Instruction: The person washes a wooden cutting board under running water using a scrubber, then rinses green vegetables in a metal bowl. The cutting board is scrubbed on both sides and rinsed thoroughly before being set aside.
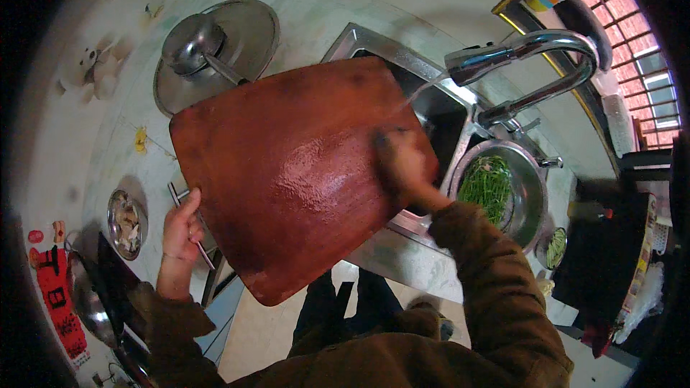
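Note:
A large reddish-brown cutting board (302, 172) with rounded corners lies tilted over the sink, its surface wet and shiny. My left hand (183, 229) grips its left edge, thumb on top. My right hand (401, 159), blurred, presses on the right part of the board with a dark thing under the fingers, too blurred to name. From the chrome faucet (480, 62) a thin stream of water falls towards the board's upper right. Part of the stainless steel sink (436, 73) shows behind the board, the rest is hidden under it.
A steel ladle (194, 46) rests on a round metal lid (245, 27) at the upper left. Right of the sink, a metal bowl (531, 199) holds green vegetables (485, 188). A small bowl (126, 223) of pale pieces stands at the left, beyond a metal handle (207, 253). A wok (91, 299) is lower left.

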The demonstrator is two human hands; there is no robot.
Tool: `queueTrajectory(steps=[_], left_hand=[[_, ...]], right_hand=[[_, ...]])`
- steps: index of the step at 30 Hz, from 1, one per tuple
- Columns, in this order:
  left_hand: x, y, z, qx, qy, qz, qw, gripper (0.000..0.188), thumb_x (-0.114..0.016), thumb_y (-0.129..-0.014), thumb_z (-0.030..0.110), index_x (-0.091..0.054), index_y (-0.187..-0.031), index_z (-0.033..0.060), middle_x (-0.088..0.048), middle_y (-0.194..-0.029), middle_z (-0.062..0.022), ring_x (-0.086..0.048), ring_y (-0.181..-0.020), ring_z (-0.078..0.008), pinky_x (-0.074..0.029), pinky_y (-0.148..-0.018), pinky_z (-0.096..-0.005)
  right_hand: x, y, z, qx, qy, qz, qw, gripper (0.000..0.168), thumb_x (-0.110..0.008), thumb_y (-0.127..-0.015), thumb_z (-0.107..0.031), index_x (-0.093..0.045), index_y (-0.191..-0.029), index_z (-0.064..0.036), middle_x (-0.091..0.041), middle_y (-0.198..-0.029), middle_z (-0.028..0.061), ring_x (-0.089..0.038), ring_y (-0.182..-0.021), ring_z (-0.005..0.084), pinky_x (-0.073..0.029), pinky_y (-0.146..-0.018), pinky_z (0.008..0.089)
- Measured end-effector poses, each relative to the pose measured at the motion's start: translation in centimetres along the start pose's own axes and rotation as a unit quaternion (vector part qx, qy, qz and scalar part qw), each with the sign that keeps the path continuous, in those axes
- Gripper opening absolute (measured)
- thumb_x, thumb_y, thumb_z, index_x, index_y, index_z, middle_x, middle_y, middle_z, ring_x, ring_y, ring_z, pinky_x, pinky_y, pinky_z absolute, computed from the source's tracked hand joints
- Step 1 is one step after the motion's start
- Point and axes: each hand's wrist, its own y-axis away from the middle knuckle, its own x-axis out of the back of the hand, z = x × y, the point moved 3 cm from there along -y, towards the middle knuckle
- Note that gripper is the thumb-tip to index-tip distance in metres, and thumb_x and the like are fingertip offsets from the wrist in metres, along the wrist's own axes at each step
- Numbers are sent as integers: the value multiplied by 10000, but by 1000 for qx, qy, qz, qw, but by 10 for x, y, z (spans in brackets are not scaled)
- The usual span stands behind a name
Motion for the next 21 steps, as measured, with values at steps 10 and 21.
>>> queueTrajectory(steps=[10,21], left_hand=[[47,-75,-46,-2,-179,45,983,402,-636,-717,492,-500,-725,113,-384,-551,31,-336,-434,-83,-289,-415,-239],[-165,70,-25,-459,-539,-178,683,641,-655,-702,285,-376,-1205,0,-405,-1212,-185,-390,-1118,-330,-328,-932,-395]], right_hand=[[32,-67,75,-145,45,-2,988,372,-452,-827,-346,-412,-1059,-58,-432,-1030,256,-559,-779,426,-471,-646,473],[45,-60,45,-288,50,129,948,286,-438,-838,-188,-428,-1104,-84,-386,-1087,210,-554,-820,380,-498,-627,417]])
